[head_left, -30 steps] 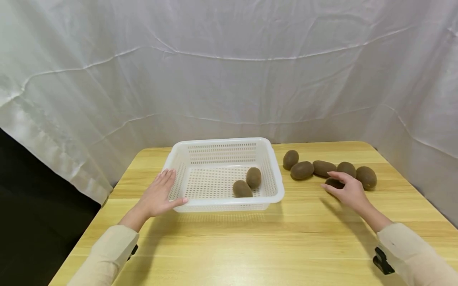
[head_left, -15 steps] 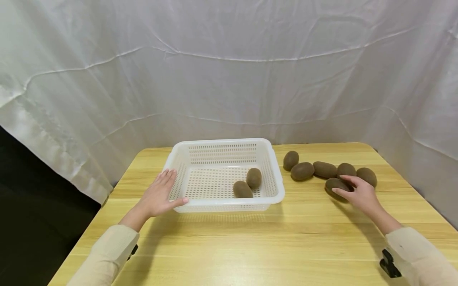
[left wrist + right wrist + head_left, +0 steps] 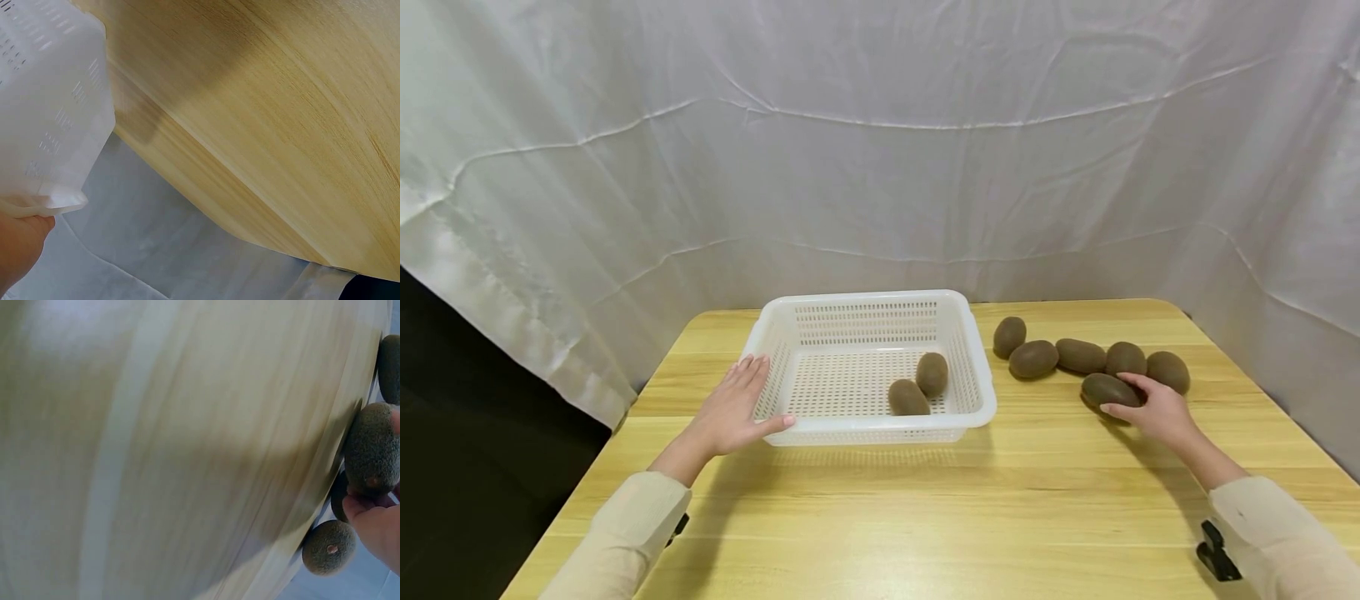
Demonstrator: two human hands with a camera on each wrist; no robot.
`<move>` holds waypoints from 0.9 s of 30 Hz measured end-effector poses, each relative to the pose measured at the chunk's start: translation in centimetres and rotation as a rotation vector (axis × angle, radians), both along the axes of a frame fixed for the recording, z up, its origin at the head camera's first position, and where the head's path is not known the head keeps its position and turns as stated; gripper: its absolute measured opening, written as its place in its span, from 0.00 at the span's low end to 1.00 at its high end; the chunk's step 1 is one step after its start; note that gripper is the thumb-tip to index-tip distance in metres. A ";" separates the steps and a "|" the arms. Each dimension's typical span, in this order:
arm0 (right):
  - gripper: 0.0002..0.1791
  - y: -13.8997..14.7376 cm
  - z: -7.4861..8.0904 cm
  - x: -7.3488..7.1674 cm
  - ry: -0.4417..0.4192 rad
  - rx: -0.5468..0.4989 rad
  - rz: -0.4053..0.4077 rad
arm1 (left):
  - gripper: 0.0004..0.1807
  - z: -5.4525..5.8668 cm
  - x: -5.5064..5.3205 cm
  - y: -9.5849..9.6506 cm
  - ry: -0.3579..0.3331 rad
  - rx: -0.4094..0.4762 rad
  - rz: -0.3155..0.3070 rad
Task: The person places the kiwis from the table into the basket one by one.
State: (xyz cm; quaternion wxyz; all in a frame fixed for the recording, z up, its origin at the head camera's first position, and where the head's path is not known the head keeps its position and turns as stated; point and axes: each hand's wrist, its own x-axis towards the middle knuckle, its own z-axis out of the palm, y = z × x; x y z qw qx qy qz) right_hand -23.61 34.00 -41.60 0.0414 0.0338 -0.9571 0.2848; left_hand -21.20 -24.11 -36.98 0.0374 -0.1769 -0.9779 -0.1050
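A: What is the head view showing?

B: The left hand (image 3: pixel 722 417) is resting on the left rim of the basket (image 3: pixel 865 424), its fingers lying straight, not gripping. Well right of the basket, the right hand (image 3: pixel 1161 412) is pinching a kiwi (image 3: pixel 1103 389) between thumb and fingers.

A: How far along are things?

B: Early on, I'd judge. Two kiwis (image 3: pixel 932 374) are already lying in the basket, touching each other towards its front right corner. Five loose kiwis (image 3: pixel 1033 358) are sitting on the table (image 3: pixel 880 517), right of the basket; counting the pinched one, six are remaining outside it.

A: Is the left wrist view adding anything?

B: Only that part of the left hand is touching the basket's rim; the fingertips aren't showing there.

A: And the right wrist view?

B: The thumb is pressing against the pinched kiwi, with others lying close by. The frame edge is cropping the hand, so I can't tell whether that kiwi is touching the table.
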 end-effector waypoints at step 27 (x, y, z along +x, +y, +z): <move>0.35 -0.7 0.4 0.4 0.033 -0.008 -0.011 | 0.54 0.0 0.0 0.0 -0.003 0.006 0.000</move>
